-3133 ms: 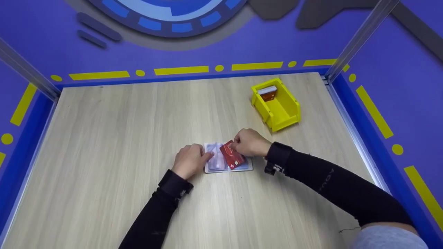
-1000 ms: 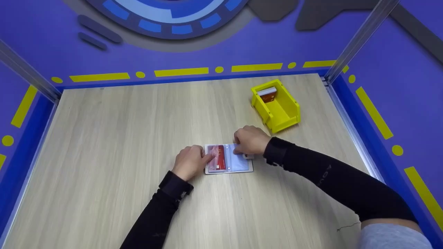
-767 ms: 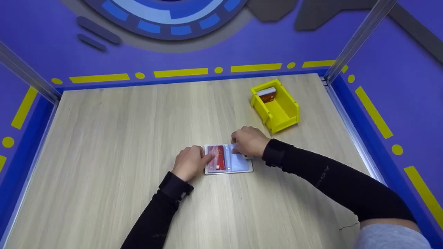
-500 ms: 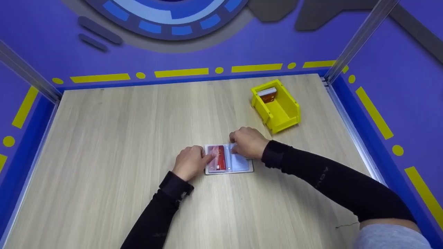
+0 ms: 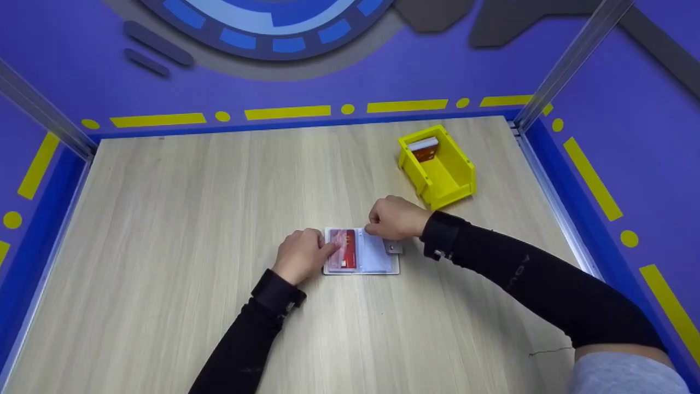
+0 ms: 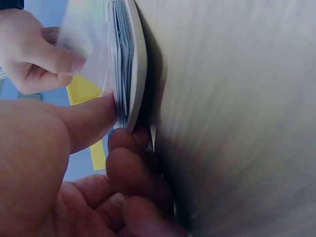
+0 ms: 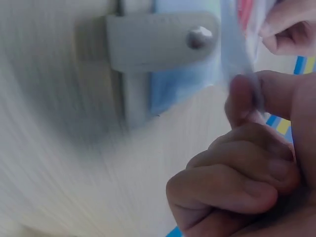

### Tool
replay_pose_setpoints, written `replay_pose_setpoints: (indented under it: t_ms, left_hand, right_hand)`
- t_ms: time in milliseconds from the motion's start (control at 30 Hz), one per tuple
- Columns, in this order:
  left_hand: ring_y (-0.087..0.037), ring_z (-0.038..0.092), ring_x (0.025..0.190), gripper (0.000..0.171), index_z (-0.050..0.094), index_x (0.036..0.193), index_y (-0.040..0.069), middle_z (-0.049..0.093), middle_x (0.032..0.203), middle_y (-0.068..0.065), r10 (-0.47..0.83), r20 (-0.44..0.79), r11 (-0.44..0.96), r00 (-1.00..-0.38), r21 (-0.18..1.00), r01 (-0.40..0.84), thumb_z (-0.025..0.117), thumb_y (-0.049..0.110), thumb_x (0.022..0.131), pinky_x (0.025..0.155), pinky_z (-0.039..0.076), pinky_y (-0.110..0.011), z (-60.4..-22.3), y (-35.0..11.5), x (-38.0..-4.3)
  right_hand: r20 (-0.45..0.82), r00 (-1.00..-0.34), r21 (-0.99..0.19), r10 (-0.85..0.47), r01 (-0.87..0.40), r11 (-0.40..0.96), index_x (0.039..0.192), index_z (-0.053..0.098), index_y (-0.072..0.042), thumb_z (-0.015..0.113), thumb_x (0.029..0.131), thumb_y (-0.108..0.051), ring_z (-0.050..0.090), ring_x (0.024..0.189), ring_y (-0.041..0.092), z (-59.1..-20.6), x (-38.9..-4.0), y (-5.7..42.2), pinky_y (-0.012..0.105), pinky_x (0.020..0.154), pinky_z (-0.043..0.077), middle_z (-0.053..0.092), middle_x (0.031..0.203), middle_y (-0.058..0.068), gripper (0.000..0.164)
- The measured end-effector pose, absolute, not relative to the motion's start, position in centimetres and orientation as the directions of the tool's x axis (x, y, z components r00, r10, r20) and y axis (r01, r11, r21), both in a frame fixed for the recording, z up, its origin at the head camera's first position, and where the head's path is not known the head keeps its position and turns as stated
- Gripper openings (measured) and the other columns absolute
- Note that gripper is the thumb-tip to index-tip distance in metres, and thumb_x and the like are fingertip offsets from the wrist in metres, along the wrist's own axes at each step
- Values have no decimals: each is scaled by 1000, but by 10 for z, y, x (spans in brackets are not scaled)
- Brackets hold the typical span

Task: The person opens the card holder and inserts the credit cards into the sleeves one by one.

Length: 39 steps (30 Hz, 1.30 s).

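A small card holder point(image 5: 376, 258) lies spread flat on the table, with a red card point(image 5: 349, 253) showing through the clear pocket on its left side. My left hand point(image 5: 298, 254) grips the left edge; its thumb point(image 6: 94, 116) presses on top of the stacked pages and its fingers curl beneath. Thumb and forefinger of my right hand point(image 5: 398, 219) pinch the upper corner of a clear plastic page point(image 7: 239, 54), which is raised from the stack in both wrist views. A strap with a metal snap point(image 7: 163, 42) sticks out from the holder's right side.
A yellow bin point(image 5: 445, 194) stands beyond my right hand, with a stack of cards point(image 5: 424, 150) at its far end. Blue panels point(image 5: 306, 87) border the wooden table point(image 5: 191, 219) at the back and sides.
The red card, held in my right hand 3.1 seconds ago, now lies in the left pocket. My right hand has shifted to the right-hand page's corner and lifted slightly; the left hand stays put.
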<state>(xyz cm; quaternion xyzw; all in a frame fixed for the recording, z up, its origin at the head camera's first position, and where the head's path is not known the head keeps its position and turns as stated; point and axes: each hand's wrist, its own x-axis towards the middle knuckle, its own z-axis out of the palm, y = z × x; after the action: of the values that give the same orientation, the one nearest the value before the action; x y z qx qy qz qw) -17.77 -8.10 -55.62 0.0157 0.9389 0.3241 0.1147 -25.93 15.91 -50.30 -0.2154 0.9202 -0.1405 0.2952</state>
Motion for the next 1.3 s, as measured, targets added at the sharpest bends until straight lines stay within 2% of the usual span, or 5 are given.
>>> replay_pose_setpoints:
  t_ms: [167,367,600,933,1300]
  left_hand:
    - [-17,48,62,49,54,70,16,49,67,4,115,-189,800,-975,600,-22,78,45,102,57,34,-32,-557,-81,-178]
    - [-18,49,61,49,54,70,16,51,68,3,114,-186,799,-976,601,-21,79,44,102,57,35,-32,-558,-80,-178]
    - [-16,47,59,50,52,69,17,48,65,4,128,-175,784,-976,620,-9,78,44,102,55,34,-31,-559,-80,-177]
    - [-17,49,61,49,55,69,18,50,66,4,126,-185,797,-975,604,-12,78,45,103,57,35,-32,-556,-82,-179]
    - [-18,49,59,54,52,67,19,49,65,4,119,-164,804,-979,595,-2,64,52,109,56,35,-33,-557,-81,-178]
  right_hand:
    - [-492,-704,-523,-512,-232,820,76,65,-16,64,111,-34,50,68,13,-497,-259,155,28,65,38,49,70,-7,39]
    - [-479,-704,-617,-525,-155,771,97,77,-4,61,112,-30,49,71,13,-503,-258,140,30,67,37,49,73,-7,34]
    - [-438,-728,-655,-527,-142,742,87,75,-6,64,109,-25,45,67,11,-521,-257,127,28,65,32,46,68,-9,32]
    - [-404,-722,-641,-562,-215,737,96,84,-6,63,108,-22,47,67,8,-529,-259,121,24,65,35,54,70,-10,29]
    - [-388,-747,-667,-540,-177,723,90,81,-6,53,116,-37,44,65,11,-533,-251,122,28,64,34,48,69,-9,49]
